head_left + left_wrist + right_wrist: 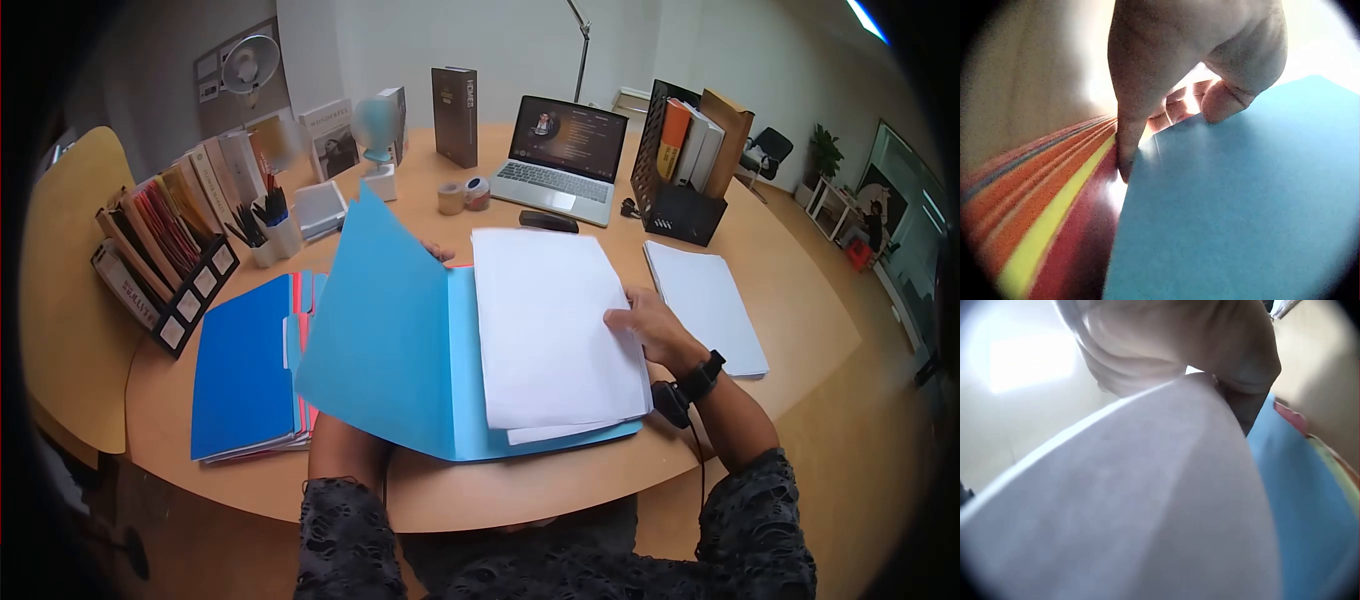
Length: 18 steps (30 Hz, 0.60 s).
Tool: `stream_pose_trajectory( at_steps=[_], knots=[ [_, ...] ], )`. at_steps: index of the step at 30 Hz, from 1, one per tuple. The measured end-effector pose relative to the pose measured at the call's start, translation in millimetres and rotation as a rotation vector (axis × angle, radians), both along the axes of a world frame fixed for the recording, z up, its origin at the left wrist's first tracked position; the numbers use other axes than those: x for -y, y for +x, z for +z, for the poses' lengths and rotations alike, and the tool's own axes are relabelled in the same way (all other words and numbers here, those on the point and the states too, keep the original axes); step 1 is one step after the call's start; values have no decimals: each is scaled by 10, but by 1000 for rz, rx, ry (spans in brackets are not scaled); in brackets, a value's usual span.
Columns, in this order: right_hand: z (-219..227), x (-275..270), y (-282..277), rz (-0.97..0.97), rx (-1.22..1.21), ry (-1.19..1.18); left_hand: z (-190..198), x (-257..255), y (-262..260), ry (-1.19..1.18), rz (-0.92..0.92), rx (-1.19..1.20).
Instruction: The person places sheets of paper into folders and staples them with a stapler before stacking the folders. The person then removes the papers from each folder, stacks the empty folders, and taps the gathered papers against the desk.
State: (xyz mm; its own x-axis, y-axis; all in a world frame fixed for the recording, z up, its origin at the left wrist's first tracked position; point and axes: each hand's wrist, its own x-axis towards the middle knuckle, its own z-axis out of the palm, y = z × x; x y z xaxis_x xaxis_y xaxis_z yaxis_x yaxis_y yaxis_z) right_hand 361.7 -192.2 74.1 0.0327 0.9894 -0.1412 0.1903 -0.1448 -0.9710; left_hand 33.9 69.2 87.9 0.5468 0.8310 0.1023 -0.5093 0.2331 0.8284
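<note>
A light blue folder lies spread at the table's front, its left cover raised and tilted. White sheets rest on its right side, lifted slightly along the right edge, where my right hand pinches them with the thumb on top. Most of my left hand is hidden behind the raised cover in the head view. In the left wrist view that hand holds the edge of the blue cover. White paper fills much of the right wrist view, below the right hand.
Stacked folders with a dark blue top lie at left, beside a book rack. More white paper lies at right. Behind stand a pen holder, tape rolls, a laptop and a black file rack.
</note>
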Motion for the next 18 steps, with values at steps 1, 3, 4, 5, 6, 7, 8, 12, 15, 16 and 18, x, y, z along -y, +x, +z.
stream_pose_trajectory(
  at_steps=[1, 3, 4, 5, 6, 7, 8, 12, 15, 16, 18],
  knots=[
    [-72, -20, 0, -47, 81, -40, -51, 38, -44, -9, 2, -4],
    [-99, -41, 48, 6, 80, -55, -137, 95, -77, -28, 5, -8],
    [-94, -45, 55, 58, 79, -65, -120, 78, -86, -37, 6, -10],
    [-77, -44, 44, 59, 80, -69, -116, 61, -27, -46, 8, -11],
    [7, -15, -17, 38, 83, -107, -162, 95, -47, -54, 9, -12],
    [52, -3, -49, 18, 86, -144, -168, 97, -47, -61, 11, -14],
    [42, -19, -46, 19, 86, -145, -171, 95, -19, -68, 12, -16],
    [-131, -132, -26, 4, -25, -119, -211, 143, -118, -91, 23, -28],
    [-270, -177, -58, -19, -162, -58, -259, 160, -45, -112, 37, -36],
    [-292, -180, -71, -39, -225, -21, -278, 173, -71, -121, 41, -37],
    [-281, -196, -48, -34, -114, -56, -337, 206, -86, -138, 46, -40]
  ],
)
